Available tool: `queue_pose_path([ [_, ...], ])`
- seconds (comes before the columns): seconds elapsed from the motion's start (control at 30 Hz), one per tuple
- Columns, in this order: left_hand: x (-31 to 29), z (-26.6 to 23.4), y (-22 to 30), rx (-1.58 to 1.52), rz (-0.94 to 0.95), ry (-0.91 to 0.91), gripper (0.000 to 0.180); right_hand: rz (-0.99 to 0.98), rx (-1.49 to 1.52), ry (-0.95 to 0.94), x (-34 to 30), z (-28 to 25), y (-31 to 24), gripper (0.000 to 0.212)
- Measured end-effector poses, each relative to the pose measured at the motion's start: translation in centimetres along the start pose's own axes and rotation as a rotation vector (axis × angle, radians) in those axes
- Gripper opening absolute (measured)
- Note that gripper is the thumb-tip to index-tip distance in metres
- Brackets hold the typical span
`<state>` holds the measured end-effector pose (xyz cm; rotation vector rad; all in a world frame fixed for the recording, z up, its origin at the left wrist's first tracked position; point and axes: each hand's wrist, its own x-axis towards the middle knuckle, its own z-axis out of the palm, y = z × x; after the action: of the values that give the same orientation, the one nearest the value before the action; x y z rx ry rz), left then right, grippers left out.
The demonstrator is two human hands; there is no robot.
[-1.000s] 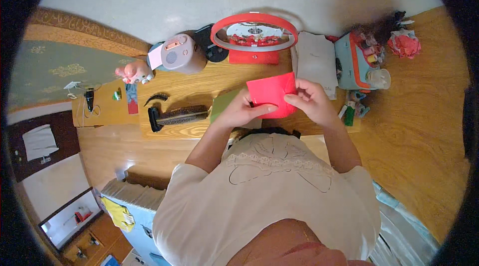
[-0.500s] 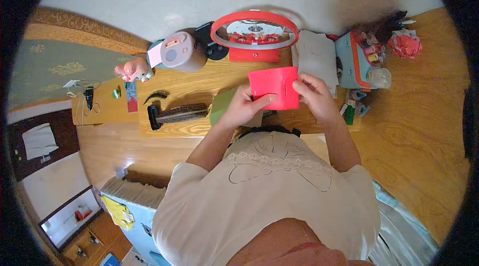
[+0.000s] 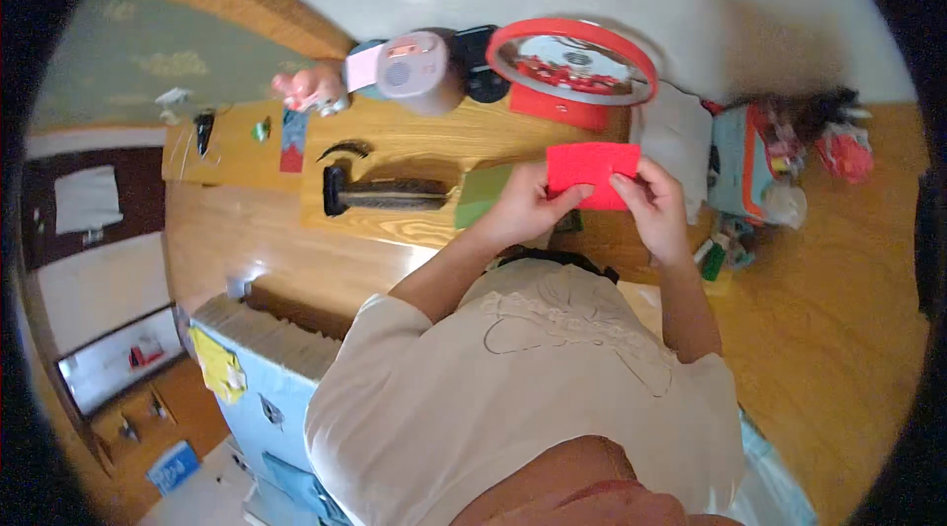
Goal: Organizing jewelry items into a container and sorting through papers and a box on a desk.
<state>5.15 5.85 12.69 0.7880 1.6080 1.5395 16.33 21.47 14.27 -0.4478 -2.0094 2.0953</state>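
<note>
A bright red, flat rectangular sheet (image 3: 592, 163), perhaps felt or folded paper, is held up over the front of the table. My left hand (image 3: 528, 203) pinches its lower left corner, thumb lying across the front. At the lower right edge, my right hand (image 3: 659, 206) grips it between thumb and bent fingers. Beneath and left of my left hand lies a green sheet (image 3: 481, 193). Further left are a long dark brown object with a black end (image 3: 395, 195) and a small curved black piece (image 3: 345, 147).
Along the wall stand a red-framed oval mirror (image 3: 572, 28), a rounded pale lilac device (image 3: 419, 77) and a pink figurine (image 3: 311, 90). White paper (image 3: 673, 132) lies at the back right, beside a light blue and orange box (image 3: 740, 166) with small items and a clear cup (image 3: 785, 205).
The view has turned, so the table appears shifted to the right. My right hand's fingers have moved from the sheet's upper right edge to its lower right; both hands still hold it.
</note>
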Motion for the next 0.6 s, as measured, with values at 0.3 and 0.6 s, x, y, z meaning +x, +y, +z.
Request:
queue_pose_path([
  [0.3,-0.5,-2.1,-0.2,-0.163,0.007,0.058,0.023,0.164,0.085,0.096,3.2,1.1,1.5,0.027],
  [0.6,-0.4,-2.3,0.7,-0.042,0.221,-0.101,0.023,-0.001,0.102,-0.018,3.7,2.2,0.5,0.017],
])
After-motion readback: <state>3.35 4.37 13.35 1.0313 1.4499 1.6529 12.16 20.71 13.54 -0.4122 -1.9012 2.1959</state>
